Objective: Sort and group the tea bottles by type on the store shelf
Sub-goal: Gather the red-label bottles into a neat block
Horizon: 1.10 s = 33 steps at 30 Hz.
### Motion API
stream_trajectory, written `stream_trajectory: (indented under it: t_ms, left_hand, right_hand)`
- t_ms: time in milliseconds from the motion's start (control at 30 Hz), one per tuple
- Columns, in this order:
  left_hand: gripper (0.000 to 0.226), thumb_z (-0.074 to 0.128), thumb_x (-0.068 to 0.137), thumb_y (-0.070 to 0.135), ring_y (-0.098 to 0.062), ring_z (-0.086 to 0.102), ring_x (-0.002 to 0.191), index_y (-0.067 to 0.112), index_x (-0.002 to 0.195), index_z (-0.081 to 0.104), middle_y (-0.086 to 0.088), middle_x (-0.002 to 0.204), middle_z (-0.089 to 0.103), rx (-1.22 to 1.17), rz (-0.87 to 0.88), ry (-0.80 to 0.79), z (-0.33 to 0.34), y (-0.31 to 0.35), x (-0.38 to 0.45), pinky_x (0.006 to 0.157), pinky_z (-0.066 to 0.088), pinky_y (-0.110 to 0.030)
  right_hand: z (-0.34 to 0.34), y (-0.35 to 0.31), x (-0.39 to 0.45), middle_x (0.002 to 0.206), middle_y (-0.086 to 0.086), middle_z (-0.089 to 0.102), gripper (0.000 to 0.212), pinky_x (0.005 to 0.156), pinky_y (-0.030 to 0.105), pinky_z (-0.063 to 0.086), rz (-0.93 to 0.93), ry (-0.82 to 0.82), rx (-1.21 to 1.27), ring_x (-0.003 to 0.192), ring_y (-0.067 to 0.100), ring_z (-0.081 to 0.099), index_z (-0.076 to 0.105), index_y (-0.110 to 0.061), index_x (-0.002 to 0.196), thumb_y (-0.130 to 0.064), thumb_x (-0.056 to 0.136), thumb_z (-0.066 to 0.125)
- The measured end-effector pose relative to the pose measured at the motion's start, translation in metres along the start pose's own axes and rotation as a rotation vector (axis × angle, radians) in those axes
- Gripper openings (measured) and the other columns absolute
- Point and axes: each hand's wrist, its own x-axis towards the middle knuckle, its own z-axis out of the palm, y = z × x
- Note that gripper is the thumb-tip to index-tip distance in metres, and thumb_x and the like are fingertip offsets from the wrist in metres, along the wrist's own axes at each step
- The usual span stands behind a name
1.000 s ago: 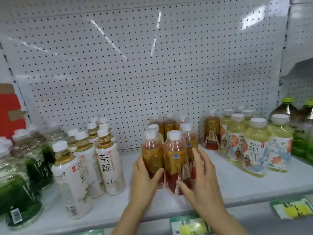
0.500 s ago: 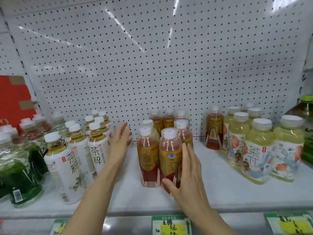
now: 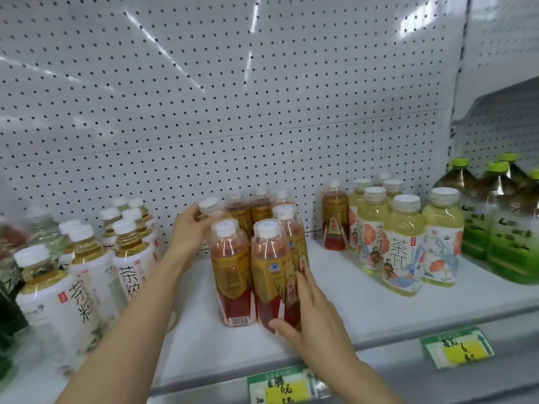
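Left hand (image 3: 189, 231) has its fingers curled round a white-capped bottle (image 3: 210, 208) behind the red tea bottles (image 3: 256, 269) mid-shelf, near the front edge. Right hand (image 3: 312, 310) lies on the front red bottle (image 3: 271, 275), fingers straight, thumb under. Shelf (image 3: 350, 304) is white.
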Motion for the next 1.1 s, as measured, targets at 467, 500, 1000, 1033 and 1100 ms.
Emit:
stream_trajectory:
  t_ms: [467, 500, 1000, 1033, 1100]
  left_hand:
    - [0.03, 0.085, 0.071, 0.037, -0.015, 0.069, 0.088, 0.022, 0.095, 0.072, 0.004, 0.093, 0.074, -0.212, 0.668, 0.475, -0.036, 0.178, -0.054, 0.083, 0.059, -0.042]
    - [0.025, 0.084, 0.073, 0.033, -0.016, 0.069, 0.084, 0.022, 0.092, 0.073, 0.006, 0.088, 0.074, -0.253, 0.697, 0.443, -0.029, 0.188, -0.064, 0.081, 0.059, -0.042]
    - [0.048, 0.068, 0.086, 0.031, -0.028, 0.067, 0.103, -0.003, 0.12, 0.067, -0.019, 0.116, 0.072, -0.635, 0.082, -0.373, 0.241, 0.109, -0.162, 0.095, 0.051, -0.041]
    - [0.048, 0.066, 0.085, 0.031, -0.025, 0.067, 0.103, -0.002, 0.12, 0.066, -0.016, 0.115, 0.072, -0.651, 0.072, -0.401, 0.253, 0.108, -0.165, 0.095, 0.052, -0.038]
    - [0.042, 0.064, 0.086, 0.031, -0.021, 0.068, 0.103, 0.005, 0.118, 0.068, -0.009, 0.112, 0.073, -0.63, 0.064, -0.435, 0.273, 0.109, -0.168, 0.094, 0.052, -0.035]
  right_hand:
    - [-0.045, 0.019, -0.012, 0.129, -0.008, 0.061, 0.054, 0.093, 0.02, 0.041, -0.169, 0.241, -0.008, 0.118, 0.011, 0.056, 0.048, -0.024, 0.141, -0.036, 0.091, 0.066]
    - [-0.05, 0.021, -0.013, 0.119, -0.006, 0.067, 0.049, 0.086, 0.019, 0.046, -0.203, 0.301, -0.014, 0.108, 0.012, 0.062, 0.057, -0.021, 0.134, -0.034, 0.088, 0.068]
    - [-0.158, 0.126, -0.051, 0.128, -0.019, 0.057, 0.078, 0.095, 0.024, 0.048, -0.015, 0.187, 0.485, 0.112, -0.003, 0.057, 0.043, -0.033, 0.142, -0.048, 0.074, 0.077]
    - [-0.163, 0.133, -0.051, 0.127, -0.015, 0.059, 0.08, 0.094, 0.024, 0.049, 0.019, 0.194, 0.451, 0.11, 0.0, 0.059, 0.043, -0.03, 0.142, -0.039, 0.073, 0.083]
    - [-0.171, 0.15, -0.048, 0.123, -0.009, 0.062, 0.079, 0.094, 0.029, 0.052, 0.063, 0.231, 0.43, 0.106, 0.004, 0.062, 0.047, -0.028, 0.139, -0.031, 0.071, 0.086]
